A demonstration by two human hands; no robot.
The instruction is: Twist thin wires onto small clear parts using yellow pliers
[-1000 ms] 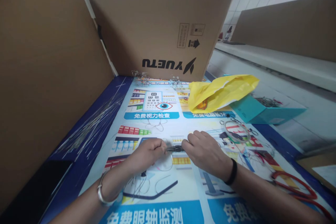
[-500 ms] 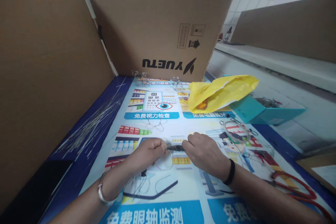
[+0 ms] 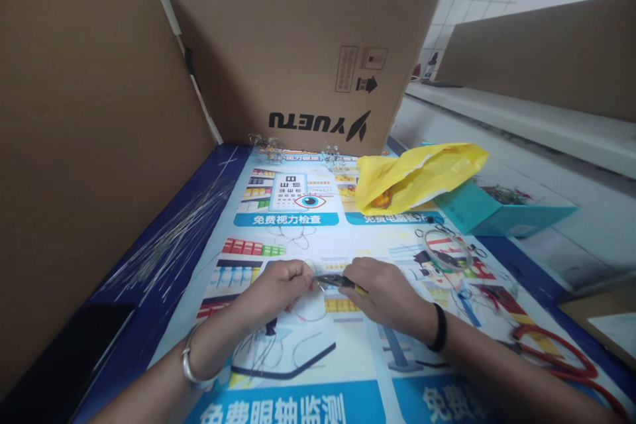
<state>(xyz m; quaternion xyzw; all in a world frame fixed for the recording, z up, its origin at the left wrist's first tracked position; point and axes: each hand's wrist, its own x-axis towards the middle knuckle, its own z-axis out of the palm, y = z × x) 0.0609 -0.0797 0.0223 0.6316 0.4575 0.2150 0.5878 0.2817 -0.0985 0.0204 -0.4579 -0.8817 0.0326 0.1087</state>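
A blue-and-white printed sheet (image 3: 358, 351) lies under a crumpled yellow plastic bag (image 3: 422, 175). Over the sheet, the right hand (image 3: 382, 288) is clenched and the left hand (image 3: 281, 290) pinched: the right on dark, tapered metal pliers (image 3: 332, 280), the left on thin, silvery wire (image 3: 321, 287) at their tip.

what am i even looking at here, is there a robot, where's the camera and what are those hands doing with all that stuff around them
There's no robot: these are a person's bare hands, seen from a head-worn camera looking forward and down. The right hand holds pliers; the left hand appears to pinch fine wire at their tips. Beneath lies a printed eye-care poster. Around them are loose thin rods or wires, a yellow bag and a teal box, with cardboard panels standing behind.
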